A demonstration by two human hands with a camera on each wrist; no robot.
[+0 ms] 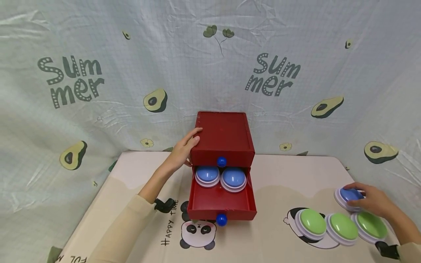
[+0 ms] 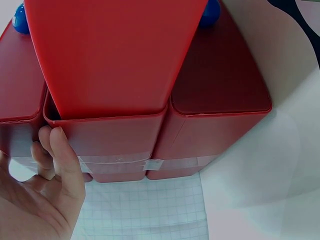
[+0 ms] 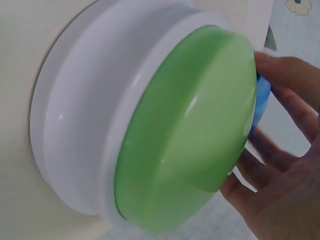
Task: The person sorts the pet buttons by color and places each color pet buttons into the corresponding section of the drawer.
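Note:
A red drawer cabinet (image 1: 223, 131) stands at the back, its drawer (image 1: 220, 202) below the top one pulled out. Inside that drawer, toward the rear, sit two blue dome buttons with white bases, a left one (image 1: 207, 175) and a right one (image 1: 234, 179). My left hand (image 1: 180, 151) rests against the cabinet's left side and top edge, fingers extended. Far to the right, my right hand (image 1: 373, 199) holds another blue dome button (image 1: 351, 195) across its dome with thumb and fingers. In the right wrist view a green button (image 3: 200, 125) partly hides it.
Three green dome buttons, a left (image 1: 312, 221), a middle (image 1: 343, 226) and a right one (image 1: 371, 224), stand on the table (image 1: 269, 233) just in front of my right hand. A printed curtain (image 1: 184, 65) hangs behind. Blue knobs (image 1: 222, 219) jut from the drawer fronts.

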